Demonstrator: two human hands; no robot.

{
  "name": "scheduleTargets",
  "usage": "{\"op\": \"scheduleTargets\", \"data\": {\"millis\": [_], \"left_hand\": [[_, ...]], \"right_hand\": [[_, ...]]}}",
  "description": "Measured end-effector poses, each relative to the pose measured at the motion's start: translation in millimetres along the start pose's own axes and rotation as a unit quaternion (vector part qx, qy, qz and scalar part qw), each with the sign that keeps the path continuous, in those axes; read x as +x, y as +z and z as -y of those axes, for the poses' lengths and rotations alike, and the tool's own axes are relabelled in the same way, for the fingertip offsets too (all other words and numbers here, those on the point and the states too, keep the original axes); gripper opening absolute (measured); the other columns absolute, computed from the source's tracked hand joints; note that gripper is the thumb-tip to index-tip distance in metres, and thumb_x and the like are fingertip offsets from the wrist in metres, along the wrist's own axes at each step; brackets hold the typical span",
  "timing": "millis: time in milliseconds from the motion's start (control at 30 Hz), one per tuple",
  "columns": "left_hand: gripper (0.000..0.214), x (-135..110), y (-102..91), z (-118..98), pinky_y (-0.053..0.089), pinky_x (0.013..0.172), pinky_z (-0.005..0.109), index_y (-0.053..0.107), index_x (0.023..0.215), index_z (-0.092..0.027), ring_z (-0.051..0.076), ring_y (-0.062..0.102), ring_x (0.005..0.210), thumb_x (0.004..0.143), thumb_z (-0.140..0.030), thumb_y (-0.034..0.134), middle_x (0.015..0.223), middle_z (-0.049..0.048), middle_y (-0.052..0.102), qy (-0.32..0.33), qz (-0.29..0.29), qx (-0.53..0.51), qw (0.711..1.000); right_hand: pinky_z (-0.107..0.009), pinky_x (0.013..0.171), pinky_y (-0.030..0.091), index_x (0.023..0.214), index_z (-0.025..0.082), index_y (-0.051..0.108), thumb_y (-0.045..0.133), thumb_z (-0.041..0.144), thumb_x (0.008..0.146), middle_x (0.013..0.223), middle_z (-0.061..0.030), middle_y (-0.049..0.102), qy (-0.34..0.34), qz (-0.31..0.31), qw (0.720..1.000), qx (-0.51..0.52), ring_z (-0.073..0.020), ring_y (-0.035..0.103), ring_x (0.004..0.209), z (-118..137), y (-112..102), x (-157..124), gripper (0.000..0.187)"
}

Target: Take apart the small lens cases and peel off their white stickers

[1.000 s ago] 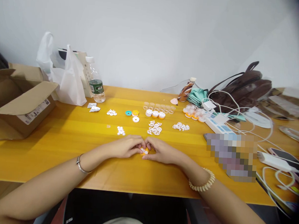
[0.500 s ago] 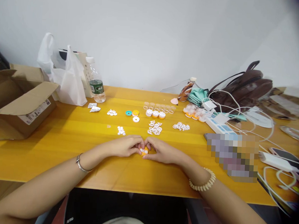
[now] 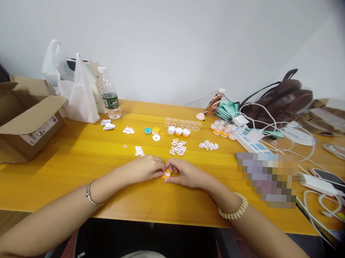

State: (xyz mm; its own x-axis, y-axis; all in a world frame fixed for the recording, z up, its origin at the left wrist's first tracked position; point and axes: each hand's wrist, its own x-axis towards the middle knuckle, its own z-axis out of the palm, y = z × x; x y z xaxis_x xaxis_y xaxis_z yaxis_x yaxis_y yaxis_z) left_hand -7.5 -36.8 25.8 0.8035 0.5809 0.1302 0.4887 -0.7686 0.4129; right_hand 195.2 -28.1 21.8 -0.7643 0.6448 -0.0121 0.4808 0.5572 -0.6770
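An orange cap (image 3: 166, 176) sits low at the bench (image 3: 151, 205), in front of the person, between the two hands. Small white bits show inside it.

The right grip (image 3: 189, 174) curls around the cap from the right, clamped on it: the thumb lies along the near edge and the bent forefinger reaches the far edge. The left grip (image 3: 147, 168) comes in from the left, its fingertips bunched at the cap's left edge, covering part of it. Whether they pinch something there or only touch, I cannot tell.

Beyond the left grip, and near it, is a heap of white discs (image 3: 139, 151). Past the cap, farther from the person, lies a pile of white cut-out pieces (image 3: 178, 147), with a second pile (image 3: 208, 145) off to the right. Behind these stand three white-and-orange lids (image 3: 178, 132) side by side, just in front of a row of clear cups (image 3: 186, 124).
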Motion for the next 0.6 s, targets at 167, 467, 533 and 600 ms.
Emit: {"op": "scheduleTargets", "data": {"millis": [167,467,533,600], "left_hand": [[0.014,-0.6,1.4,-0.7,0.039,0.059,0.021,0.064,0.079,-0.014,0.013,0.056,0.065,0.083,-0.020,0.051,0.075,0.0049,0.061,-0.003,-0.011,0.018,1.000],[0.004,-0.5,7.7,-0.5,0.035,0.056,0.019,0.060,0.074,-0.015,0.010,0.052,0.060,0.073,-0.017,0.057,0.069,0.0010,0.060,-0.053,-0.041,-0.010,0.998],[0.004,-0.5,8.2,0.3,0.035,0.055,0.019,0.059,0.074,-0.015,0.010,0.051,0.058,0.071,-0.017,0.057,0.067,0.0005,0.060,-0.066,-0.042,-0.018,0.997],[0.004,-0.6,8.1,1.1,0.035,0.055,0.019,0.059,0.073,-0.015,0.010,0.051,0.057,0.071,-0.017,0.057,0.066,0.0002,0.059,-0.075,-0.039,-0.027,0.996]], "right_hand": [[-0.024,0.065,0.040,0.088,0.017,0.054,0.064,0.035,0.075,0.080,-0.0004,0.056,-0.003,-0.001,1.000,0.008,-0.0122,0.050,0.071,-1.7,1.3,0.7,0.024],[-0.023,0.064,0.040,0.088,0.017,0.054,0.063,0.034,0.076,0.081,-0.0007,0.057,-0.020,0.001,1.000,0.005,-0.0119,0.050,0.071,-4.9,2.1,1.7,0.023],[-0.023,0.064,0.040,0.088,0.017,0.054,0.063,0.033,0.076,0.081,-0.0005,0.057,-0.022,0.002,1.000,0.006,-0.0117,0.050,0.071,-4.2,1.7,1.8,0.022],[-0.023,0.063,0.040,0.088,0.017,0.054,0.064,0.032,0.076,0.080,0.0001,0.056,-0.021,0.001,1.000,0.004,-0.0114,0.050,0.070,-3.4,1.3,1.8,0.022]]}}
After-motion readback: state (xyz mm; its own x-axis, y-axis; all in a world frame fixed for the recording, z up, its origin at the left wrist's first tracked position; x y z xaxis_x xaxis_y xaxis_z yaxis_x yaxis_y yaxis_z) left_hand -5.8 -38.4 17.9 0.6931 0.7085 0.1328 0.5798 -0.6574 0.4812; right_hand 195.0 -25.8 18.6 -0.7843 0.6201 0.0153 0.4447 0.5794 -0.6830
